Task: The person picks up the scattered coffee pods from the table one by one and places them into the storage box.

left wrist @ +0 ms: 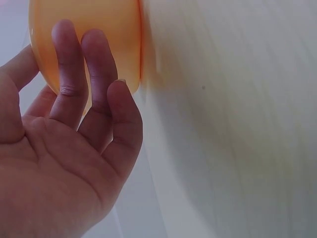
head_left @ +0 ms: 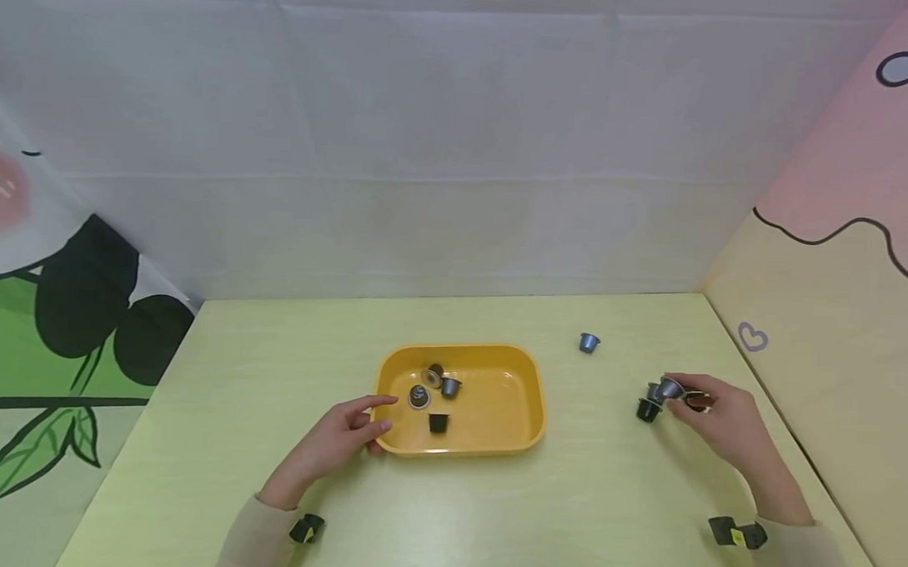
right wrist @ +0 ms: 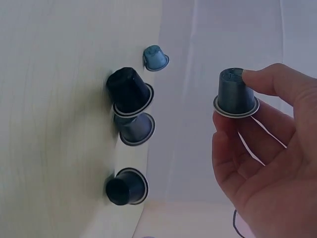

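My right hand [head_left: 723, 418] pinches a grey-blue coffee capsule [right wrist: 235, 94] between thumb and fingers, raised off the table at the right. Close by on the table are a black capsule [right wrist: 130, 91], a bluish-grey capsule [right wrist: 136, 129] and another dark capsule [right wrist: 126, 187], partly hidden by the hand in the head view. My left hand [head_left: 336, 438] grips the left end of a yellow tray [head_left: 495, 410], some fingers against its outer wall. Several capsules lie in the tray's left half, among them a black one [head_left: 437, 423] and a grey one [head_left: 450, 388].
A single light-blue capsule [head_left: 589, 343] sits on the pale table [head_left: 271, 352], to the right of the tray and farther back. A white cloth wall [head_left: 459, 150] closes off the back. Printed panels flank both sides, the beige one [head_left: 834, 355] near the right hand.
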{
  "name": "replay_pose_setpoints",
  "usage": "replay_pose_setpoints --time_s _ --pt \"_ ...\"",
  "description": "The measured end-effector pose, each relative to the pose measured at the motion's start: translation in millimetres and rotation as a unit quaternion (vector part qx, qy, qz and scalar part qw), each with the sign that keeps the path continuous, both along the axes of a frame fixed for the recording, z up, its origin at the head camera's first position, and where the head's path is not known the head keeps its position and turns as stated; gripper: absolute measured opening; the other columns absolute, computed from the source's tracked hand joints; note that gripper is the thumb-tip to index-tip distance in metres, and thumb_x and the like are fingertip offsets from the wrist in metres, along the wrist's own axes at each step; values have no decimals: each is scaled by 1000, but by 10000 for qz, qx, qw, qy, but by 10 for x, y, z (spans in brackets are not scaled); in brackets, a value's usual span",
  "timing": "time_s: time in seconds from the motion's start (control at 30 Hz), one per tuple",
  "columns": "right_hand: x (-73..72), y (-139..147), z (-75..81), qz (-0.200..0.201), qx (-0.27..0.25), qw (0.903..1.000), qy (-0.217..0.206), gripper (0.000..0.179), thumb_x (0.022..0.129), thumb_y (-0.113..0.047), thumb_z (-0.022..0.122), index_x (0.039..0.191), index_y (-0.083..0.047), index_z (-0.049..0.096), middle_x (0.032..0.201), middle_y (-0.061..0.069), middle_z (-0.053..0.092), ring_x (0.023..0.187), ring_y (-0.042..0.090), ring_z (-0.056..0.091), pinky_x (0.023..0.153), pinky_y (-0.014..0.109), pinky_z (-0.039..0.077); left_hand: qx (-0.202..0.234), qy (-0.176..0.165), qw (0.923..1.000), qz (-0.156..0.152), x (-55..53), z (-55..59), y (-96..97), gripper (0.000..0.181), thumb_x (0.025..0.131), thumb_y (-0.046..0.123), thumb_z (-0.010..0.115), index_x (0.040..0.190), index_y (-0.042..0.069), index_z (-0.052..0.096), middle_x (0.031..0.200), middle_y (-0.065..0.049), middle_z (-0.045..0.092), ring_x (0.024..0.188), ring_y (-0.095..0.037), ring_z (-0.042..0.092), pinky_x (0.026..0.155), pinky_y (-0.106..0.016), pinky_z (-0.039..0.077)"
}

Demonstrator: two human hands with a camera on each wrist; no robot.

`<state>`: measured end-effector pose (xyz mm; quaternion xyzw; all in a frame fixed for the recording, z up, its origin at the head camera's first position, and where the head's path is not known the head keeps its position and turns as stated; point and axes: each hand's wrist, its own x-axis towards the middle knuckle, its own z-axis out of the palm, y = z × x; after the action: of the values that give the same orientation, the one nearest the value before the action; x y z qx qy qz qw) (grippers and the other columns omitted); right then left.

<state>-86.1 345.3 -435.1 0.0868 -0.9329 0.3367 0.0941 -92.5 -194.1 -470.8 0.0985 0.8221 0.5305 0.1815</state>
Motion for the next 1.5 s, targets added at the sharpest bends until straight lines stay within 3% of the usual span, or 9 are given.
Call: replay_pose_setpoints --time_s 0.17,0.37,0.53,0.8,1.1,1.5 --pt "-72 -164 -45 310 121 9994 129 33 85 -5 77 118 -2 71 107 15 72 85 28 67 69 26 52 -141 -7 9999 12 -14 -33 -9 48 97 27 67 141 9 56 73 -14 67 54 -17 46 53 -24 28" --pt "-177 -389 -52 756 115 9970 115 35 82 0 78 116 -1 72 101 10 72 79 21 65 63 30 52 -135 -10 9999 8 -20 -44 -12 50 97 30 67 141 10 55 73 -14 67 54 -16 46 53 -24 28" --pt "-278 -553 -27 1087 154 9936 265 33 83 0 77 116 -2 72 104 8 73 85 25 67 72 43 55 -110 -13 9999 4 -24 -52 -11 49 97 28 67 141 10 56 73 -13 67 53 -12 44 53 -23 28" --pt "-422 -765 35 1353 85 9904 288 31 85 -2 77 116 -3 72 106 6 73 90 28 66 77 48 54 -39 27 10000 -38 -3 -15 0 49 97 25 67 141 7 55 73 -15 67 53 -13 44 53 -25 28" --pt "-557 -1034 173 1725 -1 9841 423 32 85 -5 77 117 -4 72 105 6 72 88 24 66 77 44 55 -138 41 9999 -15 -13 -28 -5 49 97 26 67 141 9 55 73 -13 67 56 -19 47 53 -25 28" --pt "-763 -1440 369 2220 -211 9737 471 33 87 -4 74 120 -5 71 112 7 72 94 28 66 79 42 55 -211 21 9998 20 -12 -17 0 48 97 27 67 140 9 56 71 -10 67 59 -26 52 54 -25 30"
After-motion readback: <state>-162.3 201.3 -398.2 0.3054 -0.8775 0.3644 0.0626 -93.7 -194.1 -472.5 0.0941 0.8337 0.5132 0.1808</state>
